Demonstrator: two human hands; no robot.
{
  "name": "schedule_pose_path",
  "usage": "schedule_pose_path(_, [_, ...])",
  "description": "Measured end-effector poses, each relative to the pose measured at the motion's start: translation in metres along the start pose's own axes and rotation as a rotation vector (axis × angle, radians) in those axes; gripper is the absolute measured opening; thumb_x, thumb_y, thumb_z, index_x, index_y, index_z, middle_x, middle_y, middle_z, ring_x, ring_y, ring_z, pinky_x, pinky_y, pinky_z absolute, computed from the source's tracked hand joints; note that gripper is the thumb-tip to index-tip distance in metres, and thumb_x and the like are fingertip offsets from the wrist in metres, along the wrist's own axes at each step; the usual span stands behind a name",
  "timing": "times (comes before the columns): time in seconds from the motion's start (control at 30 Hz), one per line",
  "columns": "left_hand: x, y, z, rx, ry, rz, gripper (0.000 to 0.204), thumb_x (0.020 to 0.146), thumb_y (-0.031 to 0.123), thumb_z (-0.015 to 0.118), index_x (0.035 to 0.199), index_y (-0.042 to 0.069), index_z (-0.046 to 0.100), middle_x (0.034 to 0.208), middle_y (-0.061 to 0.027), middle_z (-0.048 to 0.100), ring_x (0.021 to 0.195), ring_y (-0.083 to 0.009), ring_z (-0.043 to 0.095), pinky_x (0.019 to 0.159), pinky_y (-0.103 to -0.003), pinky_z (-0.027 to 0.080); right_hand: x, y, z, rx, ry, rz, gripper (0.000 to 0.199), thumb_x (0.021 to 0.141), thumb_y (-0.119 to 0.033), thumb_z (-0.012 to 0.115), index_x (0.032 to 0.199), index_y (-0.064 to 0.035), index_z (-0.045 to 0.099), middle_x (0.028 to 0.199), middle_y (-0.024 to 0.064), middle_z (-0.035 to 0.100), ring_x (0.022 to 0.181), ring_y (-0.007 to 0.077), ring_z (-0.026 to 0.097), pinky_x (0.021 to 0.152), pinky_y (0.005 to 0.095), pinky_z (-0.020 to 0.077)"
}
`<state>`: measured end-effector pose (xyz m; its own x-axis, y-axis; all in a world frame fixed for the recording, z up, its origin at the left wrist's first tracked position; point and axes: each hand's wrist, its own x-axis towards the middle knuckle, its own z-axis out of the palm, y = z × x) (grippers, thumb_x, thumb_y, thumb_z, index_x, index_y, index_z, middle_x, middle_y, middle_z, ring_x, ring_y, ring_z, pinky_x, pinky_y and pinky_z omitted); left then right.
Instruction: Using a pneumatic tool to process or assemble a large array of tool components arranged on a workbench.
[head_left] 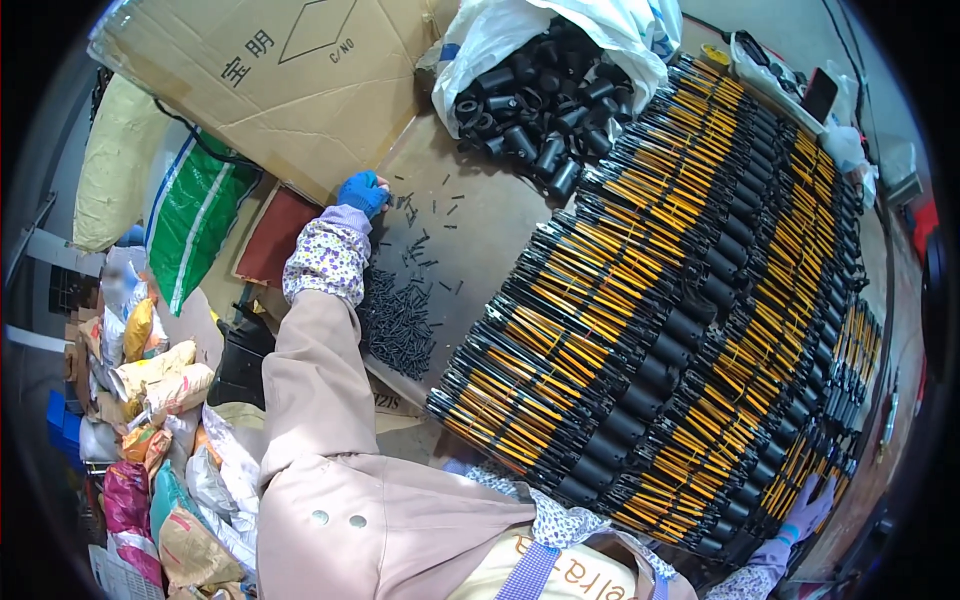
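Note:
At the end of my outstretched left arm, my left hand (pixel 365 194) in a blue glove has its fingers curled, beside the cardboard box; whatever they may hold is too small to make out. Close to it, small dark screws (pixel 398 325) lie in a heap, with several strewn loosely over the tabletop (pixel 470 215). Far to the right, my right hand (pixel 806 512) in a lavender glove rests at the near right edge of the stacked black and yellow rod assemblies (pixel 690 390). Its fingers are spread apart.
A large cardboard box (pixel 270 90) rises behind my left hand. A white sack (pixel 490 35) spills black cylindrical caps (pixel 545 110) at the back. A tray with a phone (pixel 820 95) stands back right. Bags and packages (pixel 180 480) pile up at left.

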<state>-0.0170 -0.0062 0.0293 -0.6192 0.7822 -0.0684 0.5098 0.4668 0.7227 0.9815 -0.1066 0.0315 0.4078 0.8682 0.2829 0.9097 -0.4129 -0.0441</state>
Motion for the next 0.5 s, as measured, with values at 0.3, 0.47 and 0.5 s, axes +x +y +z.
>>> schedule_pose_path(0.3, [0.029,-0.029,0.010,0.394,0.075,0.059,0.022,0.071,0.025,0.069,0.087,0.011,0.071,0.082,-0.0078,0.071,0.074,-0.0262,0.067,0.071,-0.036,0.053,-0.036,-0.052,-0.075,1.020,0.393,-0.640,0.056,0.087,-0.045,0.062,0.113,0.0041,0.064,0.111,0.0222,0.065,0.105,0.0382,0.059,0.095,0.0384,0.0454])
schedule_pose_path(0.47, [0.019,0.007,0.008,0.478,0.088,0.009,0.026,0.072,0.027,0.070,0.090,0.009,0.069,0.087,-0.0103,0.070,0.082,-0.0289,0.066,0.076,-0.037,0.053,-0.051,-0.086,-0.105,0.050,0.158,-0.041,0.054,0.088,-0.044,0.061,0.113,0.0039,0.064,0.111,0.0224,0.066,0.104,0.0387,0.060,0.094,0.0390,0.0461])
schedule_pose_path(0.5, [0.015,0.018,0.009,0.494,0.082,0.002,0.027,0.072,0.028,0.071,0.090,0.009,0.069,0.087,-0.0108,0.070,0.083,-0.0294,0.066,0.077,-0.038,0.052,-0.052,-0.084,-0.104,0.043,0.164,-0.040,0.054,0.088,-0.044,0.061,0.113,0.0039,0.064,0.111,0.0224,0.066,0.104,0.0388,0.060,0.094,0.0390,0.0462])
